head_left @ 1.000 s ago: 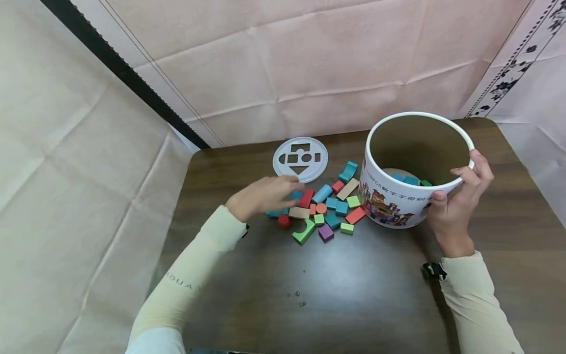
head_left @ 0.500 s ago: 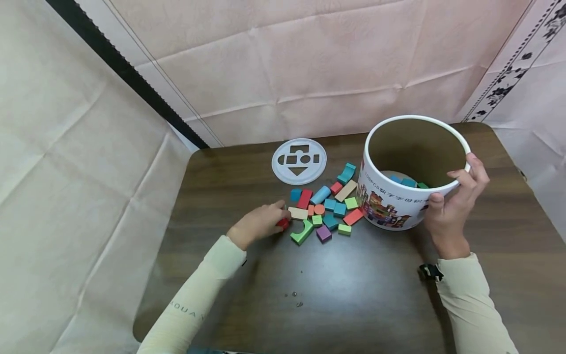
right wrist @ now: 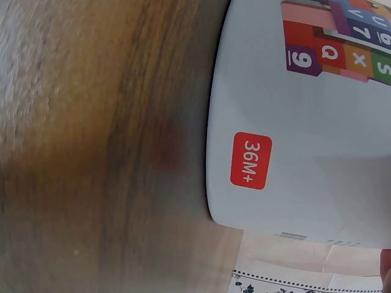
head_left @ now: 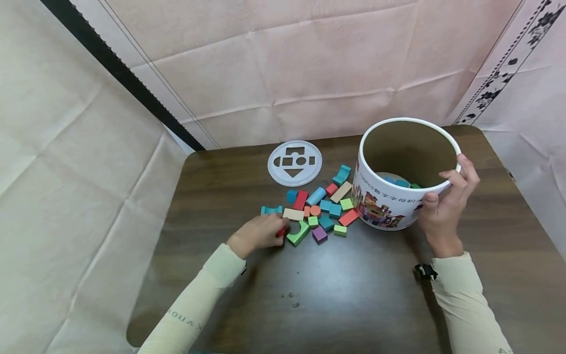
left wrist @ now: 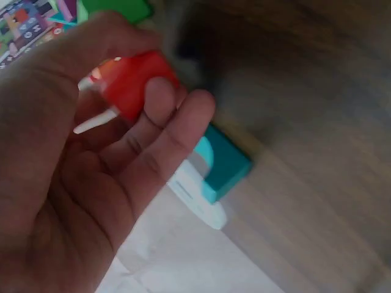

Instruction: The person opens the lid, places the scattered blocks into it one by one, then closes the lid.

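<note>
My left hand [head_left: 258, 233] pinches a red block [head_left: 281, 231] at the left edge of a loose pile of coloured wooden blocks. Close up in the left wrist view, this red block [left wrist: 135, 84] sits between thumb and fingers, partly hidden. A teal arch block [left wrist: 231, 166] lies just past the fingertips; a green arch block [head_left: 295, 238] is right of the hand. With thumb and fingers my right hand [head_left: 447, 214] grips the rim of a white printed bucket [head_left: 376, 206], which holds several blocks [head_left: 402, 183]. The bucket wall [right wrist: 330, 140] fills much of the right wrist view.
A round white lid [head_left: 275, 173] with shaped cut-outs lies behind the pile. The pile, including a purple block [head_left: 320, 234], reaches the bucket's left side. Small droplets [head_left: 296, 305] dot the brown table [head_left: 353, 295]. Cloth [head_left: 318, 69] hangs behind it.
My left hand has come down from above the pile's left side to the red block and taken hold of it, uncovering the teal arch. My right hand keeps its grip on the bucket.
</note>
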A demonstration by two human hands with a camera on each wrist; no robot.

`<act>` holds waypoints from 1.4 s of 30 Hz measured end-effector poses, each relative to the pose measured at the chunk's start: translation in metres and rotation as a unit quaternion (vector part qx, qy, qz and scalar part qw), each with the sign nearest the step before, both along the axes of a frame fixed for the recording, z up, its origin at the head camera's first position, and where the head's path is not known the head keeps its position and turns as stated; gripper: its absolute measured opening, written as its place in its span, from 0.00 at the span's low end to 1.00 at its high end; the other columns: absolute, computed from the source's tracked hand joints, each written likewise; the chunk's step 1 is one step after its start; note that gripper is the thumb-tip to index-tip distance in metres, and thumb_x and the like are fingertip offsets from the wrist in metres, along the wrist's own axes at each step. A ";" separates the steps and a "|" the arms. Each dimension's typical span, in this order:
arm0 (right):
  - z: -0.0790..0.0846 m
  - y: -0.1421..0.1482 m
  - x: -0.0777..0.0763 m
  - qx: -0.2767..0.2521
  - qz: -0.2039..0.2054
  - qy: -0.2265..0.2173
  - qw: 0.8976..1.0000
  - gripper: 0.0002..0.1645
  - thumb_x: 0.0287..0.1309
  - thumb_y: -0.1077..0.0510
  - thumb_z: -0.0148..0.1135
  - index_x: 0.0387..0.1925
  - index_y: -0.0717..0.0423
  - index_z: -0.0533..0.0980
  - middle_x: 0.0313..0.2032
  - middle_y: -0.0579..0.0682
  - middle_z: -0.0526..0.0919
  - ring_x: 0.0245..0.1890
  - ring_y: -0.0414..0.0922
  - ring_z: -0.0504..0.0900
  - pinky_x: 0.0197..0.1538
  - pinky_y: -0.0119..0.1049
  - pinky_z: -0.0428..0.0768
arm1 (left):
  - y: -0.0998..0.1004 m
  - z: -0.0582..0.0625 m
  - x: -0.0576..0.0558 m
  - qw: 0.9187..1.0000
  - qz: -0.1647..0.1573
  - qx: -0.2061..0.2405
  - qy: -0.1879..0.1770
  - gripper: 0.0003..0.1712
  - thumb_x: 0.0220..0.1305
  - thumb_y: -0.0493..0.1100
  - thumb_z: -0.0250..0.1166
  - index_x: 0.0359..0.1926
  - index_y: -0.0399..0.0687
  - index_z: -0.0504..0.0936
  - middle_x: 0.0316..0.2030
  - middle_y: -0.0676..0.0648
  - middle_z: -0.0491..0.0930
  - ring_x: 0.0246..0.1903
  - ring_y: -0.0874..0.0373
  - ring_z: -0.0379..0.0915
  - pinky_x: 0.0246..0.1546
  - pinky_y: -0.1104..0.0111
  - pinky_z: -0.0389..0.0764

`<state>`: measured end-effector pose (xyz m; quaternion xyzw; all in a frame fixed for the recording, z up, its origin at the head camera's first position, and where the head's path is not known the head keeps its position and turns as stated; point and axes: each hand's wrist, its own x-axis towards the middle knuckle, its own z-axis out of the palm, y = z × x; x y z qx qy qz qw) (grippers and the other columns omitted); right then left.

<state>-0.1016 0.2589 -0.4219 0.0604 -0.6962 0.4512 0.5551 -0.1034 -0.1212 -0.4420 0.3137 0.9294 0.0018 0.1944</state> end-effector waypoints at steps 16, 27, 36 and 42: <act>-0.006 0.004 0.007 0.041 0.011 -0.021 0.999 0.48 0.55 0.19 0.44 0.45 0.62 0.64 0.63 0.57 0.63 0.65 0.55 0.63 0.63 0.58 0.64 | 0.022 0.069 0.004 0.982 -0.002 0.110 0.154 0.15 0.70 0.55 0.56 0.32 0.52 0.79 0.21 0.55 0.69 0.17 0.64 0.64 0.17 0.75 0.67; -0.005 0.002 0.014 0.044 -0.001 -0.043 0.998 0.46 0.57 0.20 0.42 0.46 0.60 0.64 0.64 0.60 0.63 0.66 0.55 0.64 0.64 0.55 0.64 | 0.123 0.178 -0.020 0.957 -0.121 0.255 0.073 0.17 0.76 0.52 0.43 0.54 0.49 0.70 0.45 0.54 0.67 0.41 0.66 0.63 0.40 0.78 0.70; -0.009 0.006 0.011 0.058 -0.005 -0.051 0.997 0.45 0.58 0.20 0.41 0.47 0.58 0.63 0.64 0.59 0.62 0.65 0.55 0.63 0.64 0.57 0.65 | 0.200 0.174 -0.065 0.966 -0.196 0.170 0.008 0.21 0.69 0.47 0.57 0.60 0.47 0.77 0.53 0.51 0.77 0.50 0.64 0.69 0.52 0.80 0.67; 0.004 0.004 0.012 0.056 -0.011 -0.039 0.998 0.46 0.58 0.20 0.40 0.46 0.60 0.62 0.63 0.61 0.62 0.65 0.55 0.64 0.64 0.57 0.64 | 0.230 0.167 -0.085 0.981 -0.177 0.082 -0.018 0.18 0.69 0.44 0.58 0.59 0.49 0.78 0.52 0.51 0.78 0.49 0.63 0.72 0.51 0.75 0.71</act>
